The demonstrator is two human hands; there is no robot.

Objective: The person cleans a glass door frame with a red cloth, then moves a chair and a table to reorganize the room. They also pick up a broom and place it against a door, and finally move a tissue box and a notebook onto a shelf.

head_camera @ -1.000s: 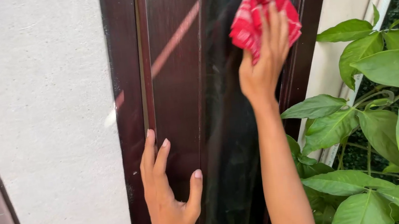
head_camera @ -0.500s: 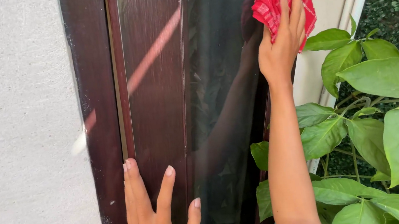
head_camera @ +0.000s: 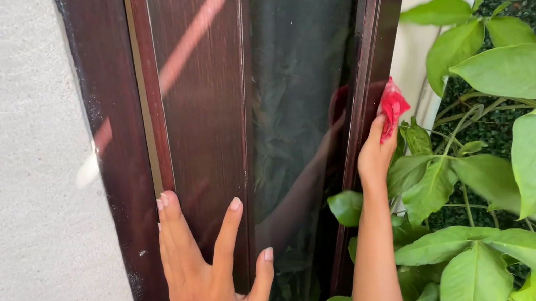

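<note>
Red cloth (head_camera: 392, 106) bunched up at the right edge of the dark brown door frame (head_camera: 370, 89), about halfway up the view, pressed against the wood. The right hand (head_camera: 373, 154) has it, fingers curled closed around the wad, arm reaching straight up from below. Just left of it, the dark glass panel (head_camera: 302, 97) throws back a dim reflection of that arm and a smear of red. Over on the other side, the left hand (head_camera: 205, 276) lies flat on the brown wooden stile (head_camera: 204, 110), fingers spread wide and open, holding nothing, thumb tip touching the glass edge. Further left, a rough pale wall (head_camera: 17, 183). To the right, big green leaves of a plant (head_camera: 522, 138) crowd in, some brushing the right forearm.
</note>
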